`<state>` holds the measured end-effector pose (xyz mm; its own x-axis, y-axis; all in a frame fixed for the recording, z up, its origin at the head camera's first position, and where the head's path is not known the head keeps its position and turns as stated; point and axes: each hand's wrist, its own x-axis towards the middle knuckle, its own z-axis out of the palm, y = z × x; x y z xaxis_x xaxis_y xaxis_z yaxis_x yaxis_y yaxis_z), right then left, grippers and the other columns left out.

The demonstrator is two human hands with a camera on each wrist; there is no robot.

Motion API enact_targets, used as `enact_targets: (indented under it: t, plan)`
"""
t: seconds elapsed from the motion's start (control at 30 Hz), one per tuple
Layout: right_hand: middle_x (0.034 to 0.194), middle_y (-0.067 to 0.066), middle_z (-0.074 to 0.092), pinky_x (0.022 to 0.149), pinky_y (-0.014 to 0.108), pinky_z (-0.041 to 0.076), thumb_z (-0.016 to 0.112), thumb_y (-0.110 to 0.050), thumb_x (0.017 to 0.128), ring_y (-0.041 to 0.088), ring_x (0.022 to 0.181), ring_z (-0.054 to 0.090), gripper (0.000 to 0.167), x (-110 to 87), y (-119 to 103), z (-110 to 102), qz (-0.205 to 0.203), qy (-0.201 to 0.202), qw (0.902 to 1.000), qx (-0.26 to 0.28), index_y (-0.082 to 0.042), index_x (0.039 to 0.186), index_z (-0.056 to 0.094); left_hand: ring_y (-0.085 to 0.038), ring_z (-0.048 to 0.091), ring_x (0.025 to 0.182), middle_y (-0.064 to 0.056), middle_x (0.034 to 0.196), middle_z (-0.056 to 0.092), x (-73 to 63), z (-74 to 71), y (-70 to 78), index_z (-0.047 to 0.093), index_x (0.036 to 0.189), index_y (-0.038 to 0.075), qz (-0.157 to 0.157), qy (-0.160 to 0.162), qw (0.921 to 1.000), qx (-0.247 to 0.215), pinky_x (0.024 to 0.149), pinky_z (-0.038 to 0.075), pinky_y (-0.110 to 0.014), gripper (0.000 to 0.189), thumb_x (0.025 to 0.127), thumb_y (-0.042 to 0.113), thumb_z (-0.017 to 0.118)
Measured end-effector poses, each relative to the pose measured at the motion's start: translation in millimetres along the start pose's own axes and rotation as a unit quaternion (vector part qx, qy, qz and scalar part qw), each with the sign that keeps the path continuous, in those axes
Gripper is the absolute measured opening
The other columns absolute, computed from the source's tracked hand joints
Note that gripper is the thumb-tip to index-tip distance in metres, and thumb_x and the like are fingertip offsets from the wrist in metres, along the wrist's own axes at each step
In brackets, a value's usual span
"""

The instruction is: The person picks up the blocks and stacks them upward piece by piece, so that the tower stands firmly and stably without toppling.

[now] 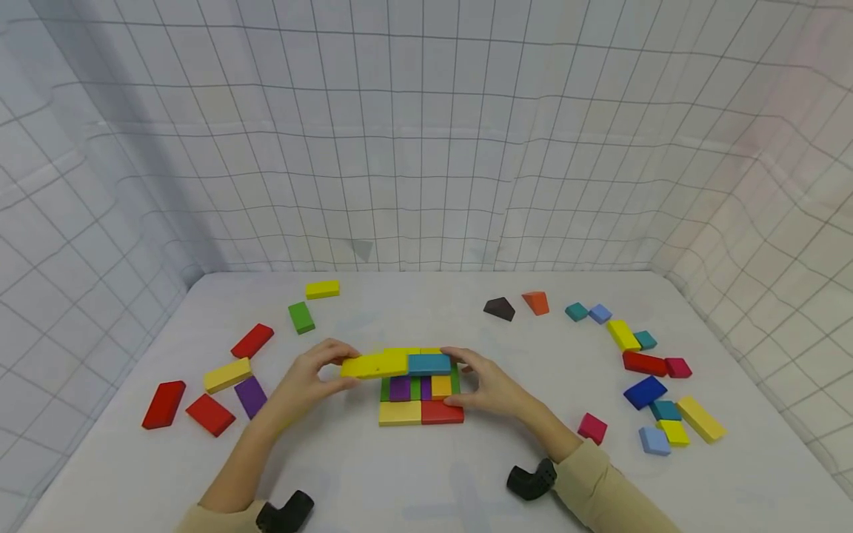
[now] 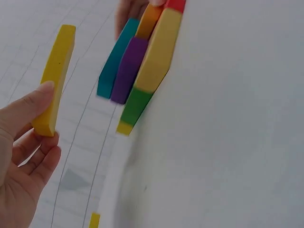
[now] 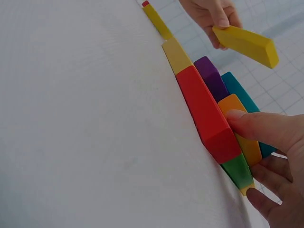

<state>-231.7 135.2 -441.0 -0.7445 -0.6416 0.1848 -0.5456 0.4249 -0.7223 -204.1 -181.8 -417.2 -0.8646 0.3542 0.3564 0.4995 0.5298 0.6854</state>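
My left hand (image 1: 309,376) pinches one end of a long yellow block (image 1: 372,366) between thumb and fingers, holding it raised off a low stack. My right hand (image 1: 492,385) curls round the stack's right end. In the right wrist view its thumb presses an orange block (image 3: 233,108), with fingers behind that block and the teal block (image 3: 237,90). Along the stack's near side lie a cream block (image 1: 400,414) and a red block (image 1: 443,412). Purple blocks (image 1: 400,389) and green blocks show behind them. The held block hides part of the stack in the head view.
At left lie red blocks (image 1: 164,405), a cream block (image 1: 228,376), a purple block (image 1: 250,397) and a green block (image 1: 302,318). A dark block (image 1: 500,309) and an orange wedge (image 1: 536,302) sit at the back. Several coloured blocks, including a dark blue block (image 1: 645,392), are scattered right.
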Motion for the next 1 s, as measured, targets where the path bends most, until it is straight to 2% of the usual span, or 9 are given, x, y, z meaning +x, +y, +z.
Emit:
enact_targets:
  t: [0.13, 0.23, 0.33, 0.57, 1.0]
  plan:
    - [0.137, 0.006, 0.043, 0.095, 0.037, 0.043, 0.074, -0.022, 0.078, 0.019, 0.119, 0.044, 0.071, -0.1, 1, 0, 0.000, 0.000, 1.0000, 0.004, -0.006, 0.136, 0.037, -0.015, 0.054, 0.090, -0.001, 0.101, 0.059, 4.1, 26.4, 13.9, 0.064, 0.103, 0.007, 0.053, -0.003, 0.9986, 0.003, 0.083, 0.050, -0.030, 0.032, 0.074, 0.013, 0.075]
    - [0.138, 0.005, 0.042, 0.095, 0.037, 0.042, 0.074, -0.022, 0.077, 0.018, 0.119, 0.044, 0.071, 0.6, 1, 1, 0.001, -0.002, 1.0000, 0.009, -0.006, 0.137, 0.037, -0.017, 0.052, 0.091, -0.003, 0.101, 0.058, 4.9, 39.4, 21.3, 0.064, 0.102, 0.005, 0.062, -0.008, 0.9979, 0.015, 0.082, 0.050, -0.034, 0.032, 0.073, 0.012, 0.076]
    - [0.138, 0.005, 0.042, 0.096, 0.037, 0.042, 0.074, -0.021, 0.077, 0.018, 0.119, 0.044, 0.071, 0.8, 1, 1, 0.000, -0.003, 0.9999, 0.010, -0.006, 0.136, 0.037, -0.018, 0.050, 0.094, -0.003, 0.101, 0.057, 5.2, 47.6, 25.5, 0.065, 0.102, 0.005, 0.058, -0.007, 0.9974, 0.042, 0.083, 0.049, -0.034, 0.033, 0.072, 0.014, 0.076]
    - [0.138, 0.004, 0.042, 0.097, 0.038, 0.041, 0.074, -0.029, 0.076, 0.020, 0.118, 0.044, 0.075, -1.8, -3, -1, 0.013, -0.004, 0.9998, 0.011, -0.008, 0.137, 0.037, -0.018, 0.048, 0.095, -0.002, 0.098, 0.055, 6.9, 59.7, 28.3, 0.065, 0.100, 0.005, 0.082, 0.014, 0.9929, 0.085, 0.081, 0.048, -0.030, 0.032, 0.072, 0.016, 0.076]
    - [0.137, 0.002, 0.043, 0.099, 0.040, 0.038, 0.068, -0.031, 0.082, 0.020, 0.118, 0.043, 0.066, -1.4, -5, 0, 0.040, -0.002, 0.9991, 0.016, -0.012, 0.137, 0.038, -0.017, 0.047, 0.093, -0.004, 0.100, 0.053, 5.6, 66.5, 31.7, 0.066, 0.102, 0.004, 0.083, 0.023, 0.9902, 0.111, 0.077, 0.048, -0.027, 0.034, 0.072, 0.017, 0.077]
